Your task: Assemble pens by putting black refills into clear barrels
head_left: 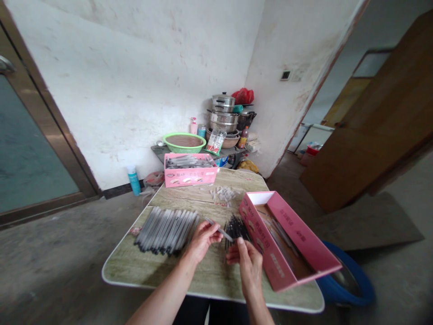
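My left hand (204, 239) pinches a grey translucent pen (221, 231), which slants down to the right. At its lower end the thumb and fingers of my right hand (246, 257) close together; their grip partly hides that end. Left of my hands, a row of similar pens (167, 229) lies side by side, dark ends towards me. A heap of thin black-ended pen parts (237, 225) lies just beyond my right hand. Farther back is a scatter of small whitish pieces (223, 194), too small to identify.
An open pink box (280, 271) with a few thin sticks stands at the table's right; another pink box (191, 177), full of grey barrels, stands at the far edge. Behind are a green basin (184, 148) and stacked pots (223, 119). A blue tub (365, 289) sits right of the table (135, 271).
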Motion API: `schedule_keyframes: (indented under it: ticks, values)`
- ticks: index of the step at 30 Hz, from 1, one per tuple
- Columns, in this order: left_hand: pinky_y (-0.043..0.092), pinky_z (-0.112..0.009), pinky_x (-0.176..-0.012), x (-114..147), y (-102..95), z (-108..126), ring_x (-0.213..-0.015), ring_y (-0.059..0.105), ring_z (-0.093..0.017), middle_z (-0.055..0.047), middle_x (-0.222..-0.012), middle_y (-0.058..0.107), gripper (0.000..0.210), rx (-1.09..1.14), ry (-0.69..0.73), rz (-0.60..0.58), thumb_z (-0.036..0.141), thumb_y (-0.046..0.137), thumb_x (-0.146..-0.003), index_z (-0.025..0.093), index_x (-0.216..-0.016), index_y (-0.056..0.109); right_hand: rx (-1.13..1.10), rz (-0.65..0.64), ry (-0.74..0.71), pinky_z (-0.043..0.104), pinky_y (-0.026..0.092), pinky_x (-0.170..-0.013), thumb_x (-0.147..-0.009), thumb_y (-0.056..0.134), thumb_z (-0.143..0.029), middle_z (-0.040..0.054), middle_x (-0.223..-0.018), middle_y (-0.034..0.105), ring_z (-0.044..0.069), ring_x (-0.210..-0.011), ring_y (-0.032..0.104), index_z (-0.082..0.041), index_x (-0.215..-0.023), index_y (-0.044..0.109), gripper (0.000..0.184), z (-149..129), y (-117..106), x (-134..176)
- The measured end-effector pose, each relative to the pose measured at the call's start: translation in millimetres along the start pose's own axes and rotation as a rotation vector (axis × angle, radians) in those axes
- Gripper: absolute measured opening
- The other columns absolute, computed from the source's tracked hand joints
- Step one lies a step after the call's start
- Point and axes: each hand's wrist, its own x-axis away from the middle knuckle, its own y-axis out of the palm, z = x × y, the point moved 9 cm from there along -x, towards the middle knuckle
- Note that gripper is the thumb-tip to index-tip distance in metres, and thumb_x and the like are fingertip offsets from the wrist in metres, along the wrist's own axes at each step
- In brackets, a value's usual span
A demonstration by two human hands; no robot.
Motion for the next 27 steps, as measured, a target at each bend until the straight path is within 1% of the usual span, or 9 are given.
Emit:
schedule_keyframes:
  ticks: [4, 9, 11, 15, 17, 20, 22, 25, 27]
  values:
    - [0.053, -0.022, -0.056, -0.1, 1.7, 0.5, -0.059, 0.064, -0.012, -0.005, -0.072, 0.067, 0.025, -0.002, 0.009, -0.023, 0.030, 0.075, -0.075, 0.011, -0.082, 0.062, -0.027, -0.019, -0.022, 0.029, 0.054, -0.047, -0.073, 0.072, -0.047, 0.0027, -0.064, 0.067, 0.020, -0.052, 0.066, -0.016, -0.081, 0.063, 0.034, -3.7, 2.1, -1.0]
    - [0.053, -0.022, -0.056, 0.5, 2.6, 0.4, -0.060, 0.064, -0.012, -0.005, -0.073, 0.067, 0.026, 0.001, 0.005, -0.029, 0.030, 0.076, -0.074, 0.010, -0.083, 0.062, 0.044, -0.040, -0.004, 0.026, 0.049, -0.039, -0.081, 0.061, -0.053, 0.0028, -0.053, 0.063, 0.017, -0.041, 0.059, -0.015, -0.068, 0.060, 0.040, -0.1, 4.2, -2.2]
    - [0.053, -0.022, -0.056, 0.2, 1.6, 0.4, -0.059, 0.064, -0.012, -0.004, -0.072, 0.067, 0.026, 0.002, 0.005, -0.014, 0.030, 0.076, -0.074, 0.010, -0.083, 0.061, 0.056, -0.039, -0.006, 0.026, 0.049, -0.039, -0.083, 0.059, -0.054, 0.0029, -0.054, 0.063, 0.017, -0.042, 0.059, -0.015, -0.069, 0.060, 0.041, 0.4, 3.1, -1.9]
    - [0.053, -0.022, -0.056, -0.5, 1.8, 0.4, -0.058, 0.064, -0.012, -0.004, -0.071, 0.067, 0.028, 0.005, 0.007, -0.009, 0.031, 0.077, -0.073, 0.011, -0.082, 0.060, 0.028, -0.019, -0.014, 0.027, 0.052, -0.042, -0.077, 0.067, -0.051, 0.0028, -0.061, 0.065, 0.018, -0.048, 0.063, -0.015, -0.079, 0.061, 0.037, 0.4, 0.3, -2.0]
    - [0.053, -0.022, -0.055, -0.7, 2.5, -0.1, -0.059, 0.064, -0.012, -0.004, -0.071, 0.067, 0.028, 0.002, 0.006, -0.020, 0.031, 0.077, -0.073, 0.010, -0.082, 0.060, 0.037, -0.024, -0.007, 0.027, 0.050, -0.039, -0.077, 0.066, -0.053, 0.0022, -0.057, 0.063, 0.018, -0.044, 0.061, -0.015, -0.074, 0.060, 0.039, 1.3, 1.2, -2.7]
    - [0.054, -0.022, -0.055, -0.9, 0.0, -1.9, -0.059, 0.065, -0.012, -0.004, -0.073, 0.068, 0.028, -0.007, -0.002, -0.011, 0.031, 0.077, -0.073, 0.010, -0.084, 0.061, 0.071, -0.023, -0.001, 0.026, 0.046, -0.036, -0.083, 0.057, -0.057, 0.0015, -0.051, 0.060, 0.016, -0.038, 0.056, -0.016, -0.066, 0.057, 0.044, 2.3, 1.7, -3.1]
    - [0.054, -0.021, -0.055, -1.0, -2.1, -2.8, -0.060, 0.065, -0.012, -0.004, -0.073, 0.068, 0.027, -0.008, -0.006, -0.001, 0.030, 0.077, -0.074, 0.010, -0.084, 0.060, 0.073, -0.029, -0.009, 0.026, 0.047, -0.037, -0.084, 0.056, -0.056, 0.0015, -0.052, 0.061, 0.016, -0.039, 0.057, -0.016, -0.070, 0.058, 0.043, 2.1, 1.9, -2.7]
    - [0.054, -0.021, -0.055, -1.1, -1.6, -2.3, -0.060, 0.065, -0.011, -0.004, -0.073, 0.067, 0.026, 0.003, 0.002, -0.012, 0.029, 0.076, -0.074, 0.010, -0.084, 0.060, 0.062, -0.048, -0.020, 0.025, 0.049, -0.040, -0.080, 0.063, -0.053, 0.0020, -0.057, 0.064, 0.017, -0.044, 0.060, -0.015, -0.077, 0.059, 0.038, 2.2, 3.2, -1.8]
    - [0.053, -0.021, -0.055, -0.9, -0.3, -2.4, -0.060, 0.064, -0.011, -0.004, -0.073, 0.067, 0.026, 0.005, 0.002, -0.024, 0.029, 0.076, -0.074, 0.010, -0.084, 0.061, 0.080, -0.053, -0.014, 0.024, 0.047, -0.038, -0.081, 0.062, -0.054, 0.0017, -0.053, 0.062, 0.016, -0.041, 0.058, -0.016, -0.072, 0.058, 0.039, 3.6, 3.9, -1.6]
